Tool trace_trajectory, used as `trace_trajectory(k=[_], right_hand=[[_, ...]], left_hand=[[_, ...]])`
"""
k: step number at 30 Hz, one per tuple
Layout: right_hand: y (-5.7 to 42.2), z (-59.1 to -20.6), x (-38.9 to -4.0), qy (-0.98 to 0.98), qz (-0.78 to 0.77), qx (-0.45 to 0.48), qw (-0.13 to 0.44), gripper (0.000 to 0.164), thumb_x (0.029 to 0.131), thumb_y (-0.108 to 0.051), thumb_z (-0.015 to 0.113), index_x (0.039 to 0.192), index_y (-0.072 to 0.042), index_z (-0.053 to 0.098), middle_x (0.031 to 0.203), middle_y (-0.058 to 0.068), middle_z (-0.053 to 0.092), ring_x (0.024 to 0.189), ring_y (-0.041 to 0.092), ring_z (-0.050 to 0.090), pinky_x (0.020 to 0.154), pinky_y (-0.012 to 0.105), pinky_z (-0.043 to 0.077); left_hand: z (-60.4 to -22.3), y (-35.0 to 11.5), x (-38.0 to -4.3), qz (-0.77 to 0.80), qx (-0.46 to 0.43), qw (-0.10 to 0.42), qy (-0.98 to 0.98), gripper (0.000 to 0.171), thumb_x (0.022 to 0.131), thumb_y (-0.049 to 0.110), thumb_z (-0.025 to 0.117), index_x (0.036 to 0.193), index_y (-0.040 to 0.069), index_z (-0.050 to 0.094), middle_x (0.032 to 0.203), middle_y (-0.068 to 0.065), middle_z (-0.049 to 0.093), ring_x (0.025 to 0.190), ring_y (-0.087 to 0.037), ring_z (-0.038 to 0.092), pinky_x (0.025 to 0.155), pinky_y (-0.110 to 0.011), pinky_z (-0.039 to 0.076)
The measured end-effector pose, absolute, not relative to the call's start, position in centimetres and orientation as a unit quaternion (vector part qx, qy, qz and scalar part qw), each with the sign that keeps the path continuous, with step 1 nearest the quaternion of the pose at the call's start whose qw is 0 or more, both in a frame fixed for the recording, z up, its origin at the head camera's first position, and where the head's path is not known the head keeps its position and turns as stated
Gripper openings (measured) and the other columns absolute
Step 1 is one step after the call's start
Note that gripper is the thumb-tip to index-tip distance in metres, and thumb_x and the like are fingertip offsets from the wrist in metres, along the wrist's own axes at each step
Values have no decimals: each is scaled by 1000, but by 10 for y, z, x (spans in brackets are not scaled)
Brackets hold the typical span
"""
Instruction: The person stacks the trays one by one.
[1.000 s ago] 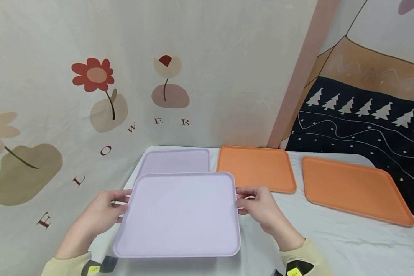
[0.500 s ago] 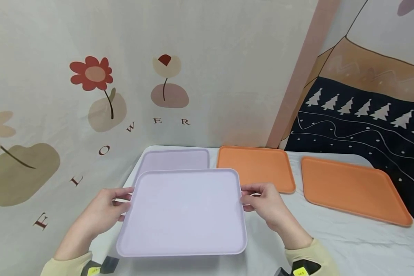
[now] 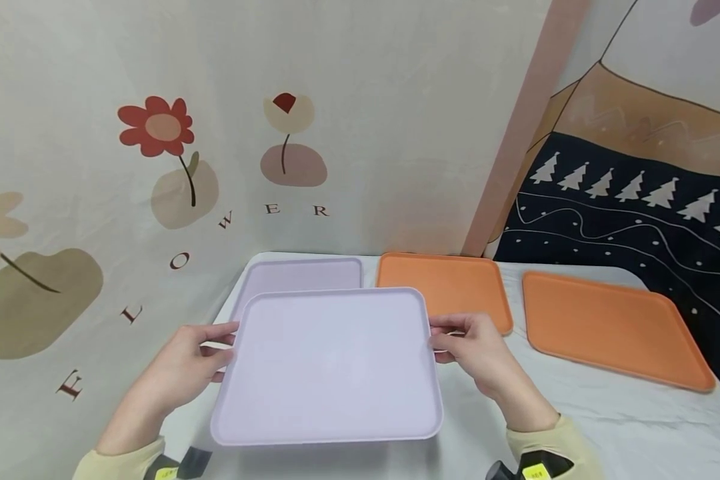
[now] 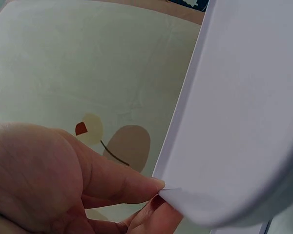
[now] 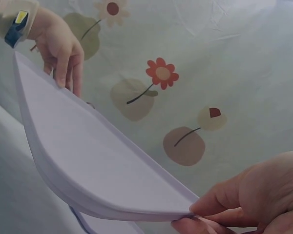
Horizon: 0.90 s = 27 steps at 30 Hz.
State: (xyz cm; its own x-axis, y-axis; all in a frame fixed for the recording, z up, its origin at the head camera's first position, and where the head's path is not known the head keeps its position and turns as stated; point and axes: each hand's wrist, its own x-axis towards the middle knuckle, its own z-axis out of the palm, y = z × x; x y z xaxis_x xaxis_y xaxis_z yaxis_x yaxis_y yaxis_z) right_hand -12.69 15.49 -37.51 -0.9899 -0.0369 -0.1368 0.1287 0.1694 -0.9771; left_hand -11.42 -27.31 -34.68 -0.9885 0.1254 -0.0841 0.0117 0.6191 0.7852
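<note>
A lavender tray (image 3: 330,367) is held up between both hands, above the white-covered table, with its shadow below the near edge. My left hand (image 3: 192,363) pinches the left rim, thumb on top and fingers beneath, as the left wrist view shows close up. On the opposite rim, my right hand (image 3: 471,350) grips with thumb and fingers in the same way. Behind the held tray lies a second lavender tray (image 3: 306,275), partly covered by it in the head view. The held tray (image 5: 102,151) is bare on top.
One orange tray (image 3: 444,283) lies at the back middle of the table, partly behind the right hand. Another orange tray (image 3: 615,330) lies to its right. A wall cloth (image 3: 396,133) with printed flowers hangs behind, and a dark tree-print cloth (image 3: 630,220) hangs at the right.
Both hands have shifted the held lavender tray a little to the right and slightly upward in the head view. The other trays stay where they were.
</note>
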Motion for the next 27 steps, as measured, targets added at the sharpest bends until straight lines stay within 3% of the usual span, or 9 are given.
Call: trace_trajectory(k=[27], right_hand=[[188, -364, -121, 770, -636, 15, 49, 37, 96, 5, 69, 132, 16, 64, 107, 21, 70, 85, 22, 72, 73, 33, 67]], left_hand=[[-344, -244, -120, 485, 51, 72, 870, 50, 100, -5, 61, 147, -15, 50, 121, -23, 67, 99, -28, 72, 73, -38, 67]])
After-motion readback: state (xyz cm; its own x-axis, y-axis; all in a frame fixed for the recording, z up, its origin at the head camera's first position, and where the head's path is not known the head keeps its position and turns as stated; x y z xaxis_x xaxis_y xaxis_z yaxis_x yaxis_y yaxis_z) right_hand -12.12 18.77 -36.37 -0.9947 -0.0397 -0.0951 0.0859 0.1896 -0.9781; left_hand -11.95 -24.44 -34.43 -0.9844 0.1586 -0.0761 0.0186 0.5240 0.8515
